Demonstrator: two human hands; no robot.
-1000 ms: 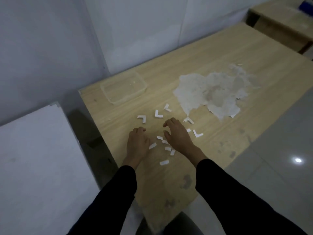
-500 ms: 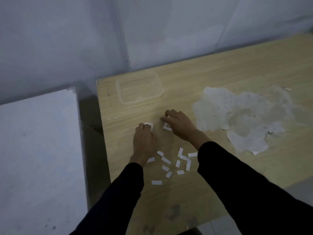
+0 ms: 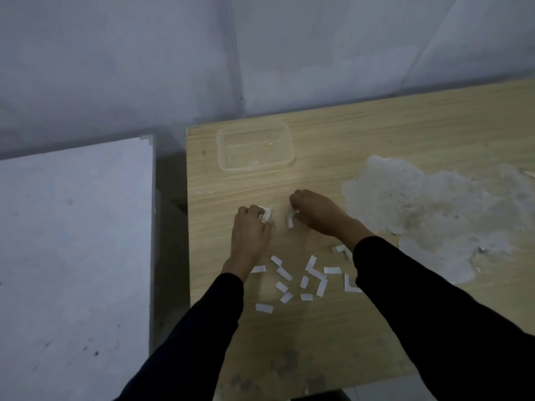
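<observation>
Both hands have reached beyond the near scatter of small white strips (image 3: pixel 301 282): left hand (image 3: pixel 250 230) pinches a small white L-shaped piece (image 3: pixel 267 214), right hand (image 3: pixel 318 212) pinches a second white L-shaped piece (image 3: pixel 290 219), both pieces just off the light wooden table (image 3: pixel 376 134), so the pickup seems done and the next move is probably a short carry to the clear rectangular plastic container (image 3: pixel 220 151) just beyond.

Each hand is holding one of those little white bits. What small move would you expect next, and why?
Probably lifting both and carrying them forward to the clear container. The left hand pinches a white piece, the right hand seems to pinch a second white piece, and the container stands open just beyond them, nearly empty.
</observation>
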